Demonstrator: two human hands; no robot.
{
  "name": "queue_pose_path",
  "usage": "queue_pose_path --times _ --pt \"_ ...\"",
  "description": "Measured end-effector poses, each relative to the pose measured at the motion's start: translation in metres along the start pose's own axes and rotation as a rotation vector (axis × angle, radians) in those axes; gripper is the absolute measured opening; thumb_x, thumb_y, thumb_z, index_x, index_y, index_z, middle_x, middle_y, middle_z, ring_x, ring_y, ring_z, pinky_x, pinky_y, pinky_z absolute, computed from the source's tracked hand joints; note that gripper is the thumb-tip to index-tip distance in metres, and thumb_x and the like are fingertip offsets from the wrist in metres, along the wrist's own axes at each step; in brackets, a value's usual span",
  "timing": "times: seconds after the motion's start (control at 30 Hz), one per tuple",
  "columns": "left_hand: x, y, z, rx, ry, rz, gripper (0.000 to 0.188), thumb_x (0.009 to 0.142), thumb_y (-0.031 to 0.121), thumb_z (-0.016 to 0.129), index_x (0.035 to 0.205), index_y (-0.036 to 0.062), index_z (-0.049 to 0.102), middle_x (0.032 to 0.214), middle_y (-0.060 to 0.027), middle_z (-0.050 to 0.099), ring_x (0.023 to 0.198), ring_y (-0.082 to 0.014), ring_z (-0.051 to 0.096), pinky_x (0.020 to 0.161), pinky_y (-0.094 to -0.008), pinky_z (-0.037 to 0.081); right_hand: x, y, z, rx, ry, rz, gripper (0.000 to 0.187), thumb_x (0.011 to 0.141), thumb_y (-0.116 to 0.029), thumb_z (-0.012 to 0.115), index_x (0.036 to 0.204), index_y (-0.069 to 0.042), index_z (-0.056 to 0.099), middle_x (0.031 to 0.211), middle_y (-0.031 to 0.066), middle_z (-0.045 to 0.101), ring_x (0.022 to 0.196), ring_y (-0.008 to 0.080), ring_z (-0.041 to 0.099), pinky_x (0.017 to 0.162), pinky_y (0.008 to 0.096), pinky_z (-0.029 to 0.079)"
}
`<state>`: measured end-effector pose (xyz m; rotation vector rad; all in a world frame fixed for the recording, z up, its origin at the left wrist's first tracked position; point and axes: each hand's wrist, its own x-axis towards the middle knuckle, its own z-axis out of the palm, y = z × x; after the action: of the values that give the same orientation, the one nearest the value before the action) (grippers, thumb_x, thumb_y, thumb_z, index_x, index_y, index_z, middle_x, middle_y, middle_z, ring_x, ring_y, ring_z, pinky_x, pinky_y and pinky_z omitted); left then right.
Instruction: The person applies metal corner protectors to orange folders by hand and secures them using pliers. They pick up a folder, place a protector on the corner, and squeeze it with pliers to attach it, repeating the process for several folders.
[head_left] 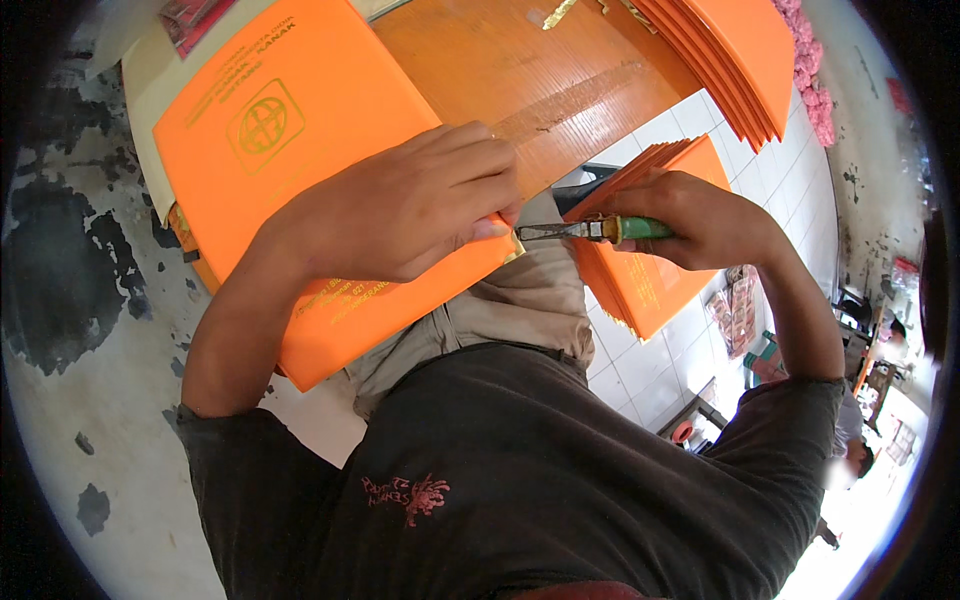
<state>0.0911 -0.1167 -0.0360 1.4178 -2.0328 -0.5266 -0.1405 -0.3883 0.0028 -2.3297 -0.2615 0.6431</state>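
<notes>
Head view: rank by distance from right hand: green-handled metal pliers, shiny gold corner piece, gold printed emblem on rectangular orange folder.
1. Green-handled metal pliers: gripped in the right hand.
2. Shiny gold corner piece: left of that hand, at the pliers' tip.
3. Gold printed emblem: farthest left, on the orange folder.

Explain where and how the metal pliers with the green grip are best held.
Likely by the green grip, from the person's right: the metal pliers lie sideways, grip within the right hand, narrow nose pointing left toward the flat orange cover.
</notes>
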Motion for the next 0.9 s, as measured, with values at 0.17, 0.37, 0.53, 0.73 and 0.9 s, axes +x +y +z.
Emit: queue_pose_path --times 0.17,0.37,0.53,0.73,0.9 --pt "0.0 -0.001 0.002 -0.024 0.028 -0.004 0.017 0.111 0.023 0.067 0.112 0.0063 0.069 0.11 -0.0128 0.062 0.112 -0.0367 0.062 0.102 -0.0484 0.052 0.006 0.001 -0.003 -0.01 0.002 -0.018 0.042 0.106 -0.016 0.073 0.144 0.0 0.069 0.114 0.0257 0.079 0.109 0.047 0.075 0.094 0.0553 0.057" --pt "-0.002 -0.001 0.005 0.0 0.071 0.02 0.017 0.111 0.021 0.067 0.111 0.0041 0.069 0.108 -0.0125 0.061 0.111 -0.0363 0.062 0.101 -0.0487 0.052 0.008 0.0 -0.008 -0.073 -0.026 -0.009 0.046 0.1 -0.011 0.076 0.145 -0.002 0.07 0.118 0.024 0.079 0.112 0.046 0.076 0.096 0.0558 0.057" --pt "-0.001 -0.004 0.007 0.015 0.079 0.044 0.017 0.11 0.02 0.067 0.111 0.0029 0.069 0.107 -0.0129 0.061 0.111 -0.0364 0.062 0.101 -0.0487 0.052 0.008 0.003 -0.009 -0.035 -0.011 -0.019 0.052 0.095 -0.004 0.078 0.146 -0.002 0.069 0.123 0.0232 0.079 0.114 0.0452 0.076 0.099 0.0547 0.057" --pt "-0.002 -0.004 0.009 0.039 0.093 0.054 0.018 0.11 0.02 0.067 0.11 0.0025 0.069 0.107 -0.0126 0.06 0.109 -0.0362 0.061 0.1 -0.0486 0.052 0.01 -0.008 -0.017 -0.034 -0.046 0.041 0.053 0.095 -0.001 0.077 0.148 -0.002 0.069 0.123 0.0232 0.079 0.115 0.0448 0.076 0.099 0.0537 0.058" --pt "-0.002 -0.005 0.009 0.037 0.096 0.067 0.018 0.11 0.021 0.067 0.11 0.0025 0.069 0.107 -0.0127 0.06 0.109 -0.0357 0.06 0.1 -0.048 0.052 0.012 -0.009 -0.02 -0.056 -0.042 0.019 0.052 0.096 -0.002 0.077 0.147 -0.002 0.069 0.121 0.0236 0.079 0.115 0.0442 0.076 0.098 0.054 0.058"
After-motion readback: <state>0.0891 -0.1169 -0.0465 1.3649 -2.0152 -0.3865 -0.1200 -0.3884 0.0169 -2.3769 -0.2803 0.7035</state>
